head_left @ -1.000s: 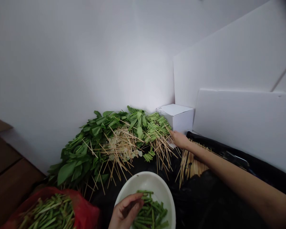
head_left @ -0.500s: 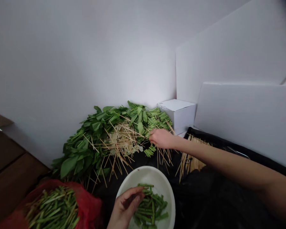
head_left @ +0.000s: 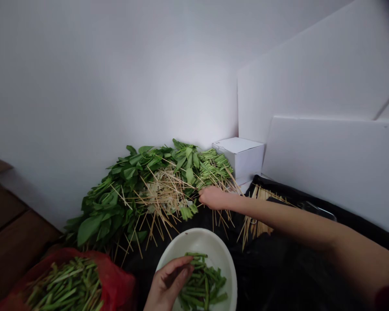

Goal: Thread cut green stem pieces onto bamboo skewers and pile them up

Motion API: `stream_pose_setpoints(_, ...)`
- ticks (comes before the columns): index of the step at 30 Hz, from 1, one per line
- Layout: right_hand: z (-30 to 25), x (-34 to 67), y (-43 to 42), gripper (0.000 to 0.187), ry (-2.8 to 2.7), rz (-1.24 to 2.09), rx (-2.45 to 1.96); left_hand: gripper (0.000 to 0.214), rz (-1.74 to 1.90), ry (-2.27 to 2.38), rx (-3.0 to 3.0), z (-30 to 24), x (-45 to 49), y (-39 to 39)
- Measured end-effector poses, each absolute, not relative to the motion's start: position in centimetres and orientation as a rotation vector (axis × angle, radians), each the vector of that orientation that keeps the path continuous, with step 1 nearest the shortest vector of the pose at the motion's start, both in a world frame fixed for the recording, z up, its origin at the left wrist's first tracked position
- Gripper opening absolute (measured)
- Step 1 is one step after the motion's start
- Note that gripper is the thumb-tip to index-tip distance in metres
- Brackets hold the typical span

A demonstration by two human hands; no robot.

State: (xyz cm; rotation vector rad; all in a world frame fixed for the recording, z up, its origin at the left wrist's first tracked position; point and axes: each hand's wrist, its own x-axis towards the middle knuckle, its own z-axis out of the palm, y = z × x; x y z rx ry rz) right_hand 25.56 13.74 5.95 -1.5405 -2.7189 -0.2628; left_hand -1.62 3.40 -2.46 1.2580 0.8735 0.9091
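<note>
I'm holding my right hand (head_left: 213, 198) curled, its contents impossible to tell, just right of the small cluster of green stems (head_left: 188, 212), whose row is running roughly crosswise, while my left hand (head_left: 168, 280), loosely parted, is hovering farther off over the white bowl (head_left: 219, 254).

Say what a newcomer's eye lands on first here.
Probably the heap of leafy greens in front of the white wall, with thin sticks jutting out at its front. Next, the white bowl of cut green stems at bottom centre, left hand at its near-left side. The red bag stands out at bottom left.
</note>
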Motion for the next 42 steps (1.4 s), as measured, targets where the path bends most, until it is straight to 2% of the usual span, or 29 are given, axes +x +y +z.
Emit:
stream_pose_setpoints(6, 13.5, 23.1, 11.8, 0.025, -2.48, -0.124, -1.172, 0.04, 0.865, 0.883, 1.275, -3.2, -2.1, 4.4)
stream_pose_setpoints(9, 16.9, 25.2, 11.4, 0.024, -2.108, 0.249, -0.961, 0.039, 0.881, 0.87, 1.289, -3.0, -2.1, 4.1)
stream_pose_setpoints(11, 17.7, 27.8, 12.1, 0.022, -1.944, 0.332, -1.0, 0.039, 0.882, 0.855, 1.29, -2.7, -1.9, 3.9)
stream_pose_setpoints(14, 16.2, 31.9, 14.2, 0.023, -1.657, 0.408, -1.302, 0.039, 0.879, 0.855, 1.275, -2.4, -1.8, 3.6)
stream_pose_setpoints(20, 8.9, 36.7, 18.0, 0.027, -1.497, 0.457, -1.715, 0.039, 0.873, 0.851, 1.251, -2.6, -1.9, 3.8)
stream_pose_setpoints(23, 6.4, 37.4, 19.2, 0.035, -1.465, 0.451, -1.869, 0.039, 0.846, 0.862, 1.258, -2.9, -2.1, 4.0)
stream_pose_setpoints(31, 5.2, 37.3, 20.3, 0.035, -1.541, 0.232, -1.966, 0.041, 0.864, 0.895, 1.259, -1.5, -1.9, 3.3)
stream_pose_setpoints(36, 5.7, 38.3, 16.2, 0.024, -1.524, 0.035, -1.846, 0.04, 0.819, 0.977, 1.297, -0.6, -2.0, 3.1)
stream_pose_setpoints(42, 2.9, 38.7, 3.5, 0.036, -1.553, 0.054, -1.782, 0.037, 0.783, 1.062, 1.375, -0.6, -2.1, 3.5)
